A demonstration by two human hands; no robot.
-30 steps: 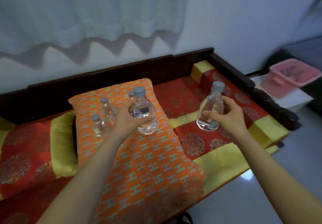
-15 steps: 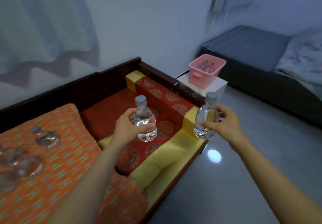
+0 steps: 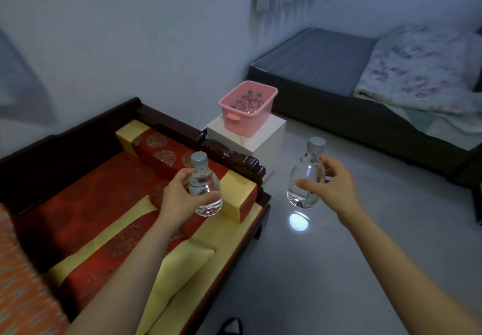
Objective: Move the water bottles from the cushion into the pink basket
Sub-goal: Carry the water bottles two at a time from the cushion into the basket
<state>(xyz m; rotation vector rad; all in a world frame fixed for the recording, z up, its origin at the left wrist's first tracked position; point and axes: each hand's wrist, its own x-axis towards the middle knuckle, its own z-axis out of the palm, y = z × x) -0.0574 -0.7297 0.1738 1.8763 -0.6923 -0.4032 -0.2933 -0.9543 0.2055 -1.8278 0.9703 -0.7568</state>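
Two clear, grey-capped plastic water bottles are held upright: left hand [image 3: 180,200] wrapped round the left bottle [image 3: 206,193] above the red-and-yellow couch seat [image 3: 104,193], right hand [image 3: 332,186] gripping the right bottle [image 3: 303,180] over the grey floor [image 3: 339,269]. Beyond, the pink plastic basket [image 3: 247,123] on a white table [image 3: 263,141] holds more bottles [image 3: 249,102] — any labels too blurred to read.

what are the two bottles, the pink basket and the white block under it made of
Left bottle and right bottle: clear and glossy, probably thin plastic, though glass can't be ruled out. You see straight through them and highlights glint.
Pink basket: opaque moulded plastic, smooth, with a rolled rim and a moulded handle.
White block: smooth, flat faces with sharp edges. It could be painted board or stone.
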